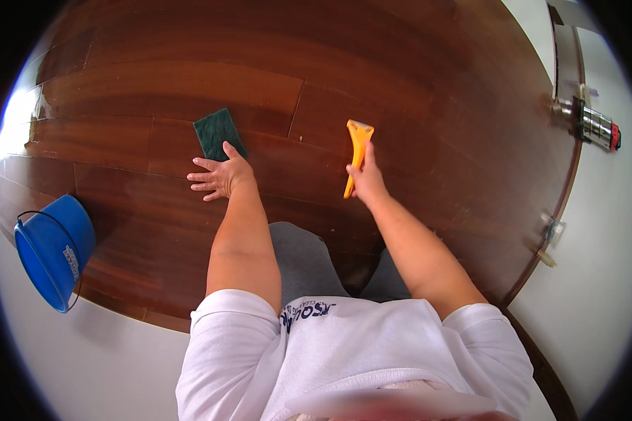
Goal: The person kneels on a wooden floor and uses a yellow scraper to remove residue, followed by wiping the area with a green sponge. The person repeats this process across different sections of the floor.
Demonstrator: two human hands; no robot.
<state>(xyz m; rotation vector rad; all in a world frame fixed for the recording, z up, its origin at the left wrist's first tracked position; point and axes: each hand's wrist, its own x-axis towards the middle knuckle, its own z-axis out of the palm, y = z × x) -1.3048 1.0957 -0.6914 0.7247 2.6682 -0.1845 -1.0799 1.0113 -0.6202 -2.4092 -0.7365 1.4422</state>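
Left hand (pixel 226 177) spread, fingers fanned out with nothing gripped, thumb over near edge of dark green scouring pad (pixel 215 132), which lies flat on brown wooden floor (pixel 211 84) just beyond it; can't tell if thumb touches. Right hand (pixel 369 182) closed around handle of yellow scraper (pixel 359 142), wide head pointing far, well right of pad. Blue bucket (pixel 81 228) with black handle at left, near side; silver canister (pixel 598 128) with red end at far right.
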